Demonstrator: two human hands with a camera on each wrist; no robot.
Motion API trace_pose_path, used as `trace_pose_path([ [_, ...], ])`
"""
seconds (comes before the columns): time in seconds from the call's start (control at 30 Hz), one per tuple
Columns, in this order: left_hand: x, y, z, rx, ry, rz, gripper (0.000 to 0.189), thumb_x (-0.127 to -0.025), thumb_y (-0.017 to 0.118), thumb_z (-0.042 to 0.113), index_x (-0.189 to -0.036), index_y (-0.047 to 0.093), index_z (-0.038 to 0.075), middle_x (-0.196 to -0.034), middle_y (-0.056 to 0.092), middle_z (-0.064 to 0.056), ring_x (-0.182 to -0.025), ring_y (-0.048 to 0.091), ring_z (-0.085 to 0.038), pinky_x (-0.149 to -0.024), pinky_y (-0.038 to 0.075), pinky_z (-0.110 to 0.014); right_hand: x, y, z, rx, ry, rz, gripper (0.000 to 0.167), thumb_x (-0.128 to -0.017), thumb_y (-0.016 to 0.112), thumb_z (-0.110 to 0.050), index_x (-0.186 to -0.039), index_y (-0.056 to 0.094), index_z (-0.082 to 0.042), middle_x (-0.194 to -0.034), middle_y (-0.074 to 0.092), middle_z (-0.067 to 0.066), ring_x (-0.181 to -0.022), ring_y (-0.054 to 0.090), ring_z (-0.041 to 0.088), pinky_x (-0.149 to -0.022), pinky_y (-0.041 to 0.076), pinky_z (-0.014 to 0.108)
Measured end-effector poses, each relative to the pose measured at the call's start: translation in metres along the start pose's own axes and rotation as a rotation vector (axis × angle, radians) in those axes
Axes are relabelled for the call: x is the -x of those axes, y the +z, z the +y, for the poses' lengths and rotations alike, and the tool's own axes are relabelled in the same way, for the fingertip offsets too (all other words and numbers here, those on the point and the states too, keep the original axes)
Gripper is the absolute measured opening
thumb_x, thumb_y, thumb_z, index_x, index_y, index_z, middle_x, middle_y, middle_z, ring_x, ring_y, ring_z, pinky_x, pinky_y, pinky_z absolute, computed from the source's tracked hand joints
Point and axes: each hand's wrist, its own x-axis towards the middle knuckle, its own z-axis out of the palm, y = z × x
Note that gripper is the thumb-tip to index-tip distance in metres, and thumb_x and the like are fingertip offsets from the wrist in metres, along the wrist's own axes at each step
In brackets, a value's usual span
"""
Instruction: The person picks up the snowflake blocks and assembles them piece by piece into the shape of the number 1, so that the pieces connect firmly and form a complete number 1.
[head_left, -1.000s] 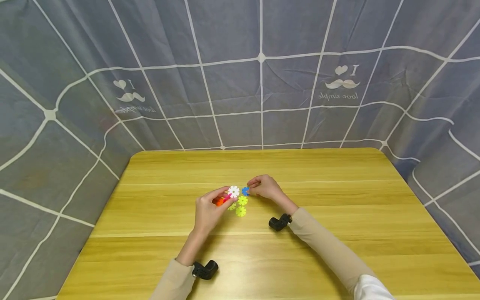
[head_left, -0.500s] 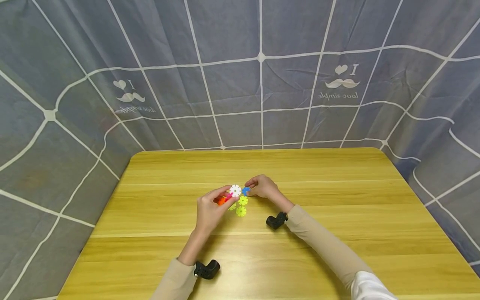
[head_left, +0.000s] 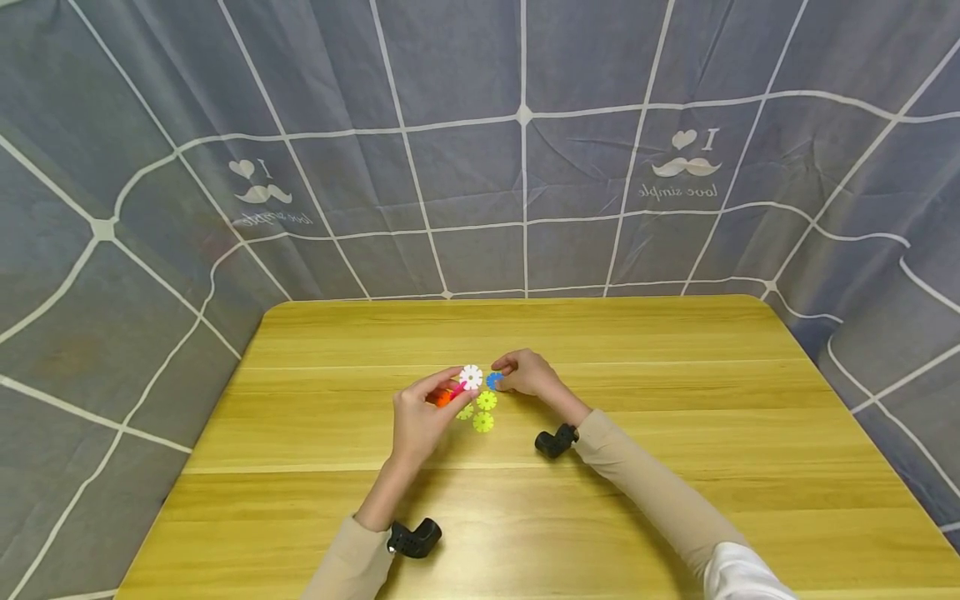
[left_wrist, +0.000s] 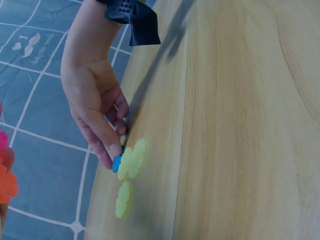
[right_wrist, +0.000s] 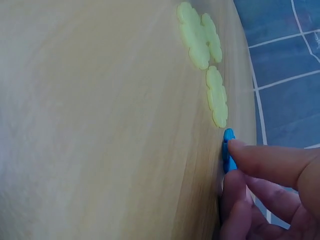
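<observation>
My left hand (head_left: 416, 417) grips a small cluster of notched plastic snowflake discs between thumb and fingers. In it are a white disc (head_left: 471, 376), a pink disc (head_left: 459, 388) and an orange disc (head_left: 444, 399); the fingers cover part of them. To the right, my right hand (head_left: 531, 374) pinches a blue snowflake disc (right_wrist: 228, 152) between thumb and fingers, low at the table surface. Three yellow discs lie flat close by: one yellow disc (head_left: 487, 401) just below the blue one, another yellow disc (head_left: 483, 422) nearer me, and a third yellow disc (head_left: 465, 412) beside the left thumb.
All this happens on a wood-grain table (head_left: 637, 500). A grey curtain (head_left: 465, 183) with white lines hangs behind the table and along both sides. Each wrist wears a black camera mount, the left mount (head_left: 415, 538) and the right mount (head_left: 556, 441).
My left hand has shifted slightly right and away from me, bringing the white disc nearer the blue one. The right hand has barely moved, and the yellow discs stay put.
</observation>
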Motion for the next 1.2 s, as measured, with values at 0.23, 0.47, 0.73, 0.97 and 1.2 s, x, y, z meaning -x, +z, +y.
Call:
trace_pose_path([
  [0.23, 0.001, 0.0, 0.001, 0.009, 0.008, -0.012, 0.032, -0.071, 0.085, 0.015, -0.1, 0.075, 0.005, -0.078, 0.074, -0.007, -0.067, 0.067, -0.018, -0.06, 0.054, -0.022, 0.002, -0.001, -0.004, 0.045, -0.004, -0.004, 0.024, -0.083, 0.075, -0.011, -0.106, 0.072, -0.008, -0.101, 0.069, 0.007, -0.092, 0.061, 0.018, -0.071, 0.049, 0.024],
  [0.47, 0.001, 0.0, 0.001, -0.016, 0.02, -0.017, 0.033, -0.07, 0.085, 0.014, -0.1, 0.075, 0.004, -0.078, 0.073, -0.007, -0.067, 0.066, -0.015, -0.06, 0.053, -0.021, 0.0, 0.0, -0.011, 0.149, -0.008, -0.027, 0.021, -0.084, 0.074, -0.009, -0.105, 0.071, -0.007, -0.099, 0.066, 0.005, -0.086, 0.056, 0.015, -0.078, 0.048, 0.027],
  [0.73, 0.003, -0.003, 0.002, -0.009, 0.025, 0.009, 0.033, -0.069, 0.086, 0.016, -0.099, 0.076, 0.005, -0.077, 0.074, -0.007, -0.066, 0.067, -0.018, -0.059, 0.054, -0.023, 0.0, 0.003, -0.01, 0.23, -0.048, -0.057, 0.024, -0.087, 0.07, -0.009, -0.111, 0.068, -0.004, -0.109, 0.065, 0.01, -0.096, 0.058, 0.018, -0.09, 0.05, 0.034],
  [0.97, 0.004, -0.002, 0.002, 0.003, 0.013, 0.008, 0.033, -0.069, 0.086, 0.015, -0.099, 0.076, 0.006, -0.077, 0.074, -0.007, -0.066, 0.067, -0.018, -0.059, 0.054, -0.026, 0.002, 0.003, -0.011, 0.256, -0.041, -0.075, 0.024, -0.09, 0.066, -0.011, -0.113, 0.064, -0.004, -0.111, 0.054, 0.012, -0.093, 0.052, 0.019, -0.089, 0.048, 0.035],
  [1.2, 0.005, -0.003, 0.004, -0.006, 0.021, 0.011, 0.033, -0.07, 0.086, 0.016, -0.099, 0.076, 0.005, -0.077, 0.074, -0.007, -0.066, 0.067, -0.018, -0.059, 0.054, -0.027, 0.004, 0.003, -0.01, 0.244, -0.05, -0.079, 0.026, -0.089, 0.066, -0.008, -0.115, 0.062, -0.003, -0.108, 0.052, 0.012, -0.092, 0.05, 0.019, -0.088, 0.047, 0.034],
])
